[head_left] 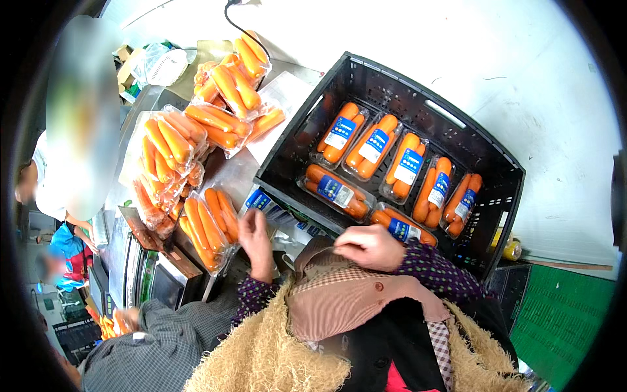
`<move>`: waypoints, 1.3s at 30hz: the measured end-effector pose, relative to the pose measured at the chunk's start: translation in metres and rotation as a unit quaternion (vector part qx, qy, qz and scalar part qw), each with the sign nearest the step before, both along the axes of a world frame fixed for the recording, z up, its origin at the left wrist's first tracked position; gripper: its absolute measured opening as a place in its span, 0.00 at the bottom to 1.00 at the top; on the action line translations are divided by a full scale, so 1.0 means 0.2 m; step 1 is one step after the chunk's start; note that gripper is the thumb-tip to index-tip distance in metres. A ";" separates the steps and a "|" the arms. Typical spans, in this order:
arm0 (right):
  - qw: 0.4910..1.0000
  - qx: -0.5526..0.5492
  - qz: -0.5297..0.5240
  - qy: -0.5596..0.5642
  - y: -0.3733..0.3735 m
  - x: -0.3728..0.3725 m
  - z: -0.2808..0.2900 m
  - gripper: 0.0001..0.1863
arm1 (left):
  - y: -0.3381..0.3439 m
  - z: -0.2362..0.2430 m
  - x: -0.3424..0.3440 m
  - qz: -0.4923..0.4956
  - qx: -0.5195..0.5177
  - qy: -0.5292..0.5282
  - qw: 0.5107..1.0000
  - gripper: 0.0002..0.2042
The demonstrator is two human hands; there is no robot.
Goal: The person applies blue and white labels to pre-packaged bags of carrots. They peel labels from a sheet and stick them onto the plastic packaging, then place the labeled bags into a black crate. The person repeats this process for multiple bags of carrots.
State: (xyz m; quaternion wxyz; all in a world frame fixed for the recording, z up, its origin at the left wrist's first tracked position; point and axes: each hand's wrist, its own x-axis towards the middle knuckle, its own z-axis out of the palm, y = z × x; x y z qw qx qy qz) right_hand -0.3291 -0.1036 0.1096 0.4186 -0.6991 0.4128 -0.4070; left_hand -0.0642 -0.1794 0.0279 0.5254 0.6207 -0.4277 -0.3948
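Observation:
My left hand (256,243) is raised beside a clear-wrapped carrot pack (204,234) at the near end of the pile, with its fingers apart and nothing visible in them. My right hand (371,247) is curled closed in front of the near wall of a black crate (428,91). Something thin shows at its fingertips, too small to name. Inside the crate lie several carrot packs with blue and white labels, such as this upright one (372,154) and this slanted one (337,191). Blue printed labels (258,200) lie between my left hand and the crate.
A heap of wrapped carrots (171,145) without visible labels covers the metal table to the left. A black cable (248,34) hangs at the back. Another person's dark sleeve (163,340) is at lower left, and a green mat (562,320) lies at right.

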 end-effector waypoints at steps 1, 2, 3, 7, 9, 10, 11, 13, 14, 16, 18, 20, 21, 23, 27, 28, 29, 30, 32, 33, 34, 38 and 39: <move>0.999 0.014 -0.037 0.032 0.02 -0.04 0.03 0.06 | -0.06 0.16 -0.02 -0.017 -0.051 -0.060 0.997 0.13; 0.994 0.064 -0.081 0.023 0.03 -0.07 0.04 0.05 | -0.15 0.26 -0.01 -0.021 -0.105 -0.129 0.986 0.11; 0.989 0.056 -0.128 0.038 0.04 -0.08 0.03 0.05 | -0.25 0.30 0.00 -0.029 -0.120 -0.147 0.981 0.10; 0.967 0.104 -0.219 0.076 0.06 -0.07 0.00 0.06 | -0.65 0.20 0.00 -0.066 -0.049 -0.196 0.977 0.14; 0.960 0.136 -0.232 0.078 0.05 -0.09 -0.04 0.06 | -0.80 0.01 0.04 -0.107 -0.014 -0.342 0.933 0.19; 0.959 0.137 -0.234 0.080 0.04 -0.11 -0.08 0.06 | -0.87 -0.08 0.05 -0.141 -0.020 -0.415 0.899 0.21; 0.957 0.141 -0.238 0.083 0.03 -0.12 -0.11 0.06 | -0.92 -0.16 0.05 -0.175 -0.049 -0.425 0.887 0.23; 0.952 0.145 -0.257 0.082 0.01 -0.16 -0.14 0.06 | -0.97 -0.12 -0.06 -0.276 0.008 -0.457 0.845 0.27; 0.948 0.149 -0.267 0.083 0.00 -0.18 -0.14 0.06 | -1.02 -0.18 -0.08 -0.290 -0.020 -0.470 0.833 0.27; 0.938 0.169 -0.286 0.094 0.00 -0.23 -0.20 0.08 | -1.17 -0.46 -0.13 -0.318 -0.077 -0.490 0.808 0.28; 0.928 0.190 -0.303 0.104 0.01 -0.24 -0.24 0.08 | -1.23 -0.55 -0.17 -0.339 -0.151 -0.490 0.789 0.27; 0.925 0.209 -0.294 0.119 0.00 -0.24 -0.25 0.08 | -1.17 -0.39 -0.20 -0.343 -0.100 -0.498 0.790 0.27; 0.924 0.218 -0.290 0.123 -0.01 -0.25 -0.26 0.08 | -1.21 -0.54 -0.20 -0.328 -0.133 -0.533 0.769 0.24; 0.919 0.233 -0.291 0.127 -0.01 -0.26 -0.30 0.08 | -1.20 -0.45 -0.26 -0.318 -0.123 -0.534 0.773 0.17; 0.911 0.243 -0.300 0.146 0.00 -0.28 -0.33 0.09 | -1.32 -0.32 -0.25 -0.273 -0.107 -0.420 0.859 0.13; 0.912 0.238 -0.297 0.150 -0.01 -0.28 -0.32 0.09 | -1.36 -0.28 -0.21 -0.285 -0.089 -0.358 0.885 0.14; 0.909 0.241 -0.297 0.167 -0.02 -0.28 -0.31 0.10 | -1.38 -0.18 -0.19 -0.321 -0.049 -0.334 0.885 0.15; 0.905 0.243 -0.296 0.184 -0.02 -0.29 -0.30 0.10 | -1.38 -0.08 -0.18 -0.354 -0.008 -0.308 0.883 0.15; 0.904 0.236 -0.295 0.200 -0.05 -0.30 -0.28 0.11 | -1.44 0.05 -0.13 -0.384 0.001 -0.225 0.896 0.16; 0.905 0.233 -0.293 0.203 -0.04 -0.30 -0.27 0.11 | -1.43 0.07 -0.09 -0.382 -0.024 -0.161 0.910 0.15; 0.906 0.231 -0.288 0.206 -0.04 -0.30 -0.27 0.12 | -1.40 0.11 -0.04 -0.377 -0.048 -0.098 0.920 0.15; 0.914 0.178 -0.256 0.258 -0.04 -0.27 -0.25 0.13 | -1.16 0.90 0.06 -0.366 0.103 0.031 0.924 0.12; 0.907 0.247 -0.241 0.243 -0.06 -0.26 -0.18 0.10 | -1.11 1.05 0.08 -0.376 0.058 0.035 0.924 0.12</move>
